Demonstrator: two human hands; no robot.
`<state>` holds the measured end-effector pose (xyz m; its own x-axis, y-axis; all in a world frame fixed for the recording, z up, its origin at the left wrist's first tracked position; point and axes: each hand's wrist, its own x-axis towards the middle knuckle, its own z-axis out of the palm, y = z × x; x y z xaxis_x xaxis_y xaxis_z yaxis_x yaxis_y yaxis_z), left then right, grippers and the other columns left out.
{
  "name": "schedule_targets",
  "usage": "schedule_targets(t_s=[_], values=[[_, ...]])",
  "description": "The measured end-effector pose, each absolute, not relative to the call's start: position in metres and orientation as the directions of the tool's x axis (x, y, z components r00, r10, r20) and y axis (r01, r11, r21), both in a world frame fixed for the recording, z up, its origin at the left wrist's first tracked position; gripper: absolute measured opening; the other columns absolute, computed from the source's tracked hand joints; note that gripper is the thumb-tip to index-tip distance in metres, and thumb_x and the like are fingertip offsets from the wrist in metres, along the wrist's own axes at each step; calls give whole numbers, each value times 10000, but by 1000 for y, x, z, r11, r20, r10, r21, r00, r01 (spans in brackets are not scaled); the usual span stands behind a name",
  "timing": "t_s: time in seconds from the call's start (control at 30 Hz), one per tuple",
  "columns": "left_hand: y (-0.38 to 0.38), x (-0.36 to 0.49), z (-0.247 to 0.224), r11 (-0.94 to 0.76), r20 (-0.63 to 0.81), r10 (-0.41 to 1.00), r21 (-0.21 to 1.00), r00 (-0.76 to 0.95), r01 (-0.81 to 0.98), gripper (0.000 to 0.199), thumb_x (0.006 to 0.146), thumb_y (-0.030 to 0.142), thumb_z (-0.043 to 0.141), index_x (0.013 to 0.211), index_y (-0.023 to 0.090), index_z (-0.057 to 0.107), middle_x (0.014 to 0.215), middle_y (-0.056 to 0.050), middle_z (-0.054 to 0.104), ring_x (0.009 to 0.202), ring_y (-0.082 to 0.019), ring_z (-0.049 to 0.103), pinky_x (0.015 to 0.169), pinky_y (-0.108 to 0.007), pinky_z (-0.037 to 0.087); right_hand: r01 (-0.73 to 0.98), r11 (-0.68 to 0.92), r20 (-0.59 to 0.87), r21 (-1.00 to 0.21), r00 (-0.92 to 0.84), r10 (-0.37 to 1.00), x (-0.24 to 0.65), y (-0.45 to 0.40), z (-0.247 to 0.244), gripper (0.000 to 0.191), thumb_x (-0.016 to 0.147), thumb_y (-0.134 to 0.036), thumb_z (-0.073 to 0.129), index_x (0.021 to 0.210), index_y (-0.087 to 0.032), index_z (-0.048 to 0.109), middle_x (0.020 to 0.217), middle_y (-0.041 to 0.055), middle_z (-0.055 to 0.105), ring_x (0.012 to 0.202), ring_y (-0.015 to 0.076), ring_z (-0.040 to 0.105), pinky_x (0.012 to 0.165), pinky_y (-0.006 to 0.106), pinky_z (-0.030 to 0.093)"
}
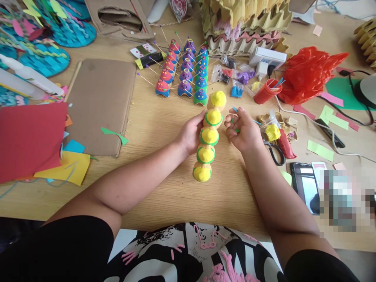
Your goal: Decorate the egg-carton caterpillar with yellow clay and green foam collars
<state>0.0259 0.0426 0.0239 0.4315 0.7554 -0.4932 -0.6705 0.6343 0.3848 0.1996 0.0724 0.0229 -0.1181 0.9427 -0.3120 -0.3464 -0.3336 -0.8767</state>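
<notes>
My left hand [193,134] holds a strip of several egg-carton cups [209,136] by its left side, near the upper end. Each cup has a yellow cap, and the lower ones show a green band around the yellow. To the right of the strip, my right hand [244,131] has its fingers curled round a thin blue stick [235,109]; bits of green show on the fingertips. Three rows of finished-looking painted cups in red [163,87], purple [185,87] and blue-green [201,94] stand beyond the strip, with pins stuck in them.
Brown cardboard [100,102] and coloured sheets [32,141] lie left. To the right are a red cup [268,92], a red plastic bag [308,74], scissors [276,152], a yellow lump [272,132] and a phone [305,188]. Egg trays [243,43] are stacked behind.
</notes>
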Motion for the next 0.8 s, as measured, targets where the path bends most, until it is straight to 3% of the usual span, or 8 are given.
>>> schedule_targets(t_s=[0.2,0.33,0.43,0.53,0.67,0.8], values=[[43,26,22,616,-481,770,393,418,-682,253,974,465,634,886,239,706,651,-29,697,504,-181,626,527,-283,456,-397,-319,-297,-861,-118,948,203,74,21,262,931,-444,722,1085,-244,652,821,-6,750,780,136,754,415,169,373],[42,25,25,626,-479,763,382,434,-680,277,984,493,618,895,240,688,649,-19,684,470,-158,596,509,-267,449,-437,-311,-313,-844,-70,947,202,73,19,145,888,-230,735,1014,-237,664,927,10,792,885,133,781,453,138,464],[42,25,26,645,-487,748,374,451,-666,283,966,516,635,903,245,681,621,-10,659,457,-155,586,493,-261,437,-438,-296,-307,-849,-45,951,202,73,16,203,823,-112,751,952,-238,656,1024,5,806,985,127,790,507,120,519],[43,25,26,648,-490,745,373,452,-664,285,951,526,648,897,247,677,600,-4,641,459,-154,584,489,-260,436,-425,-259,-271,-867,-32,962,203,74,13,252,793,-118,805,943,-245,647,1046,-6,802,1027,127,787,532,112,536],[43,25,25,642,-502,749,384,433,-664,287,954,525,641,892,248,682,605,-10,645,479,-164,590,510,-271,439,-396,-216,-237,-893,3,972,202,73,14,271,788,-195,859,937,-247,639,1003,-18,782,909,100,777,489,104,477],[43,25,25,637,-501,752,385,428,-668,290,967,518,619,882,246,675,607,-11,643,475,-164,578,514,-276,436,-338,-171,-185,-925,11,983,197,70,16,288,774,-296,895,884,-231,638,840,-31,746,610,50,646,403,133,321]])
